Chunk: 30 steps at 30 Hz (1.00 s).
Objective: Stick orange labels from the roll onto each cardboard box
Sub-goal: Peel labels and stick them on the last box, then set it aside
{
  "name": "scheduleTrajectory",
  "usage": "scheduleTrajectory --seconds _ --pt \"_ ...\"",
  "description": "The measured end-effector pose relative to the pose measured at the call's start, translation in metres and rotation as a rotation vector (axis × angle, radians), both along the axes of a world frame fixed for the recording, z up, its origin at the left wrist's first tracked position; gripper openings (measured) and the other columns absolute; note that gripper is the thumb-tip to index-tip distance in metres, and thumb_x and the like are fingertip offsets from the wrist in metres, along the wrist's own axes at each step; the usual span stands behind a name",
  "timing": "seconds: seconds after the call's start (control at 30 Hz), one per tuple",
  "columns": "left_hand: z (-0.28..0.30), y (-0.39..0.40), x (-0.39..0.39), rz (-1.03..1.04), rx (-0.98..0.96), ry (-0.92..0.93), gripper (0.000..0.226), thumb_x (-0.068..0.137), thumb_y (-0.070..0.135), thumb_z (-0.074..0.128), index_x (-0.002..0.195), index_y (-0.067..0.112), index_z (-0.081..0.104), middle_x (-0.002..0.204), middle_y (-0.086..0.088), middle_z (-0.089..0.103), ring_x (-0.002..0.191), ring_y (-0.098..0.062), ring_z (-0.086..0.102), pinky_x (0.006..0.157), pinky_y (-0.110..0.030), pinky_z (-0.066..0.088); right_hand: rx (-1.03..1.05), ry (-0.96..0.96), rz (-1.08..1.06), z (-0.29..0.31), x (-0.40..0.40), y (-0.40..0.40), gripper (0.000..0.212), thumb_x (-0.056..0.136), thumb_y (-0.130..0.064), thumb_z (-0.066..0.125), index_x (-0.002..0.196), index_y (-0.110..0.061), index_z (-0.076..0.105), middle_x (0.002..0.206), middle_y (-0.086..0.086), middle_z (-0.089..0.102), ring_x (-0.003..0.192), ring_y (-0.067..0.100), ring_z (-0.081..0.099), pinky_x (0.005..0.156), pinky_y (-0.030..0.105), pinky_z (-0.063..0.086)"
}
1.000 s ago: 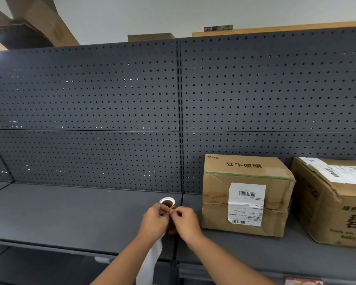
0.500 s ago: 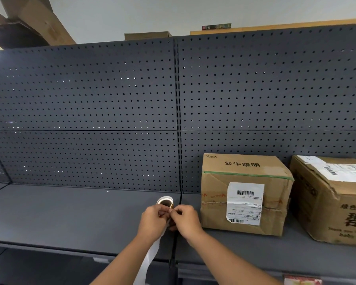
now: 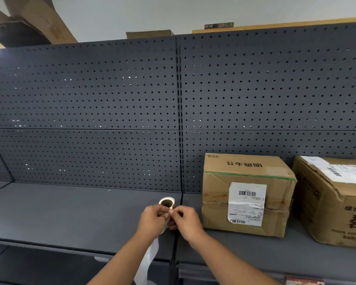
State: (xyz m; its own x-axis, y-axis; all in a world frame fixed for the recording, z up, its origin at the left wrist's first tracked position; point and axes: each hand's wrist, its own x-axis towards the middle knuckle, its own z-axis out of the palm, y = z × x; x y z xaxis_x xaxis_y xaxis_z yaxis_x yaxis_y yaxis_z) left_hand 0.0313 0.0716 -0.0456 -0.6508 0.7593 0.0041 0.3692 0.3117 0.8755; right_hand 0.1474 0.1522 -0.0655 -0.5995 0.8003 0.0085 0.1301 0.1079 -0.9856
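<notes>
Both hands met over the near edge of the shelf [image 3: 70, 214], the left hand [image 3: 152, 221] closed around the roll [image 3: 167, 202] and the right hand [image 3: 185, 221] pinching at its strip [image 3: 150, 256], which hung below. Two boxes stood to the right: one box [image 3: 245, 194] just beside the hands, the other box [image 3: 335, 200] farther right.

Two bare forearms enter from the bottom edge of the head view, each ending in a bare hand: the left hand [image 3: 152, 222] and the right hand [image 3: 186, 222]. No sleeve, glove, watch, ring or bracelet shows on either arm from the frame edge up to the fingers. The fingernails that can be seen are short and plain, and the arms look smooth and unmarked throughout.
</notes>
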Motion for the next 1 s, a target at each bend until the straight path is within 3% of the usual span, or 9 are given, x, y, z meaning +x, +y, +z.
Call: scheduleTrajectory --seconds 0.2,0.3,0.37,0.53,0.7,0.77,1.0 --pt "0.002 -0.005 0.002 -0.025 -0.029 0.02 0.021 0.097 0.008 0.067 0.101 0.025 0.078 0.099 0.005 0.078 0.097 -0.01 0.071 0.093 -0.032 0.057 -0.033 -0.009 -0.021 -0.001 0.003 0.001 0.022 0.106 -0.015 0.057 0.094 -0.004 0.072 0.087 0.013 0.076 0.076 0.023 0.076 0.075 0.039 0.066" --pt "0.004 -0.005 0.005 -0.038 -0.01 0.03 0.019 0.097 0.01 0.068 0.099 0.026 0.078 0.098 0.006 0.078 0.096 -0.008 0.071 0.09 -0.028 0.057 0.036 -0.036 0.003 0.002 0.003 -0.001 0.019 0.104 -0.017 0.06 0.097 -0.006 0.073 0.09 0.012 0.076 0.081 0.024 0.076 0.071 0.032 0.065" --pt "0.005 -0.004 0.006 -0.014 0.005 0.013 0.017 0.097 0.009 0.067 0.102 0.021 0.079 0.096 0.005 0.078 0.095 -0.009 0.072 0.087 -0.027 0.057 0.06 -0.026 -0.002 0.003 0.001 -0.002 0.017 0.101 -0.021 0.066 0.096 -0.007 0.075 0.088 0.011 0.076 0.08 0.024 0.076 0.071 0.035 0.065" --pt "0.007 -0.006 0.008 0.056 0.036 -0.075 0.009 0.09 0.013 0.076 0.096 0.019 0.076 0.088 0.002 0.079 0.089 -0.013 0.074 0.088 -0.036 0.06 0.073 0.014 -0.072 0.004 0.0 -0.002 0.007 0.097 -0.018 0.072 0.092 -0.013 0.071 0.087 0.009 0.074 0.076 0.025 0.075 0.062 0.036 0.065" --pt "0.011 -0.008 0.012 0.096 0.094 -0.042 0.017 0.087 0.016 0.081 0.098 0.023 0.07 0.087 0.003 0.076 0.086 -0.009 0.072 0.074 -0.022 0.054 0.117 -0.002 -0.103 0.006 0.001 -0.005 0.015 0.098 -0.014 0.068 0.085 -0.02 0.073 0.078 0.009 0.075 0.066 0.03 0.073 0.054 0.046 0.063" --pt "0.012 -0.009 0.014 0.088 0.111 -0.062 0.017 0.088 0.015 0.08 0.099 0.023 0.068 0.086 0.002 0.076 0.084 -0.009 0.072 0.07 -0.018 0.05 0.125 -0.022 -0.112 0.007 0.001 -0.006 0.016 0.099 -0.015 0.066 0.087 -0.017 0.077 0.077 0.007 0.075 0.064 0.028 0.073 0.053 0.044 0.063" --pt "0.012 -0.013 0.011 0.025 0.151 -0.206 0.02 0.096 0.002 0.068 0.11 0.016 0.067 0.098 -0.008 0.075 0.098 -0.017 0.072 0.083 -0.024 0.056 0.019 0.036 -0.02 0.009 0.003 -0.007 0.018 0.102 -0.016 0.063 0.099 -0.015 0.08 0.099 0.009 0.073 0.08 0.019 0.07 0.059 0.027 0.06"
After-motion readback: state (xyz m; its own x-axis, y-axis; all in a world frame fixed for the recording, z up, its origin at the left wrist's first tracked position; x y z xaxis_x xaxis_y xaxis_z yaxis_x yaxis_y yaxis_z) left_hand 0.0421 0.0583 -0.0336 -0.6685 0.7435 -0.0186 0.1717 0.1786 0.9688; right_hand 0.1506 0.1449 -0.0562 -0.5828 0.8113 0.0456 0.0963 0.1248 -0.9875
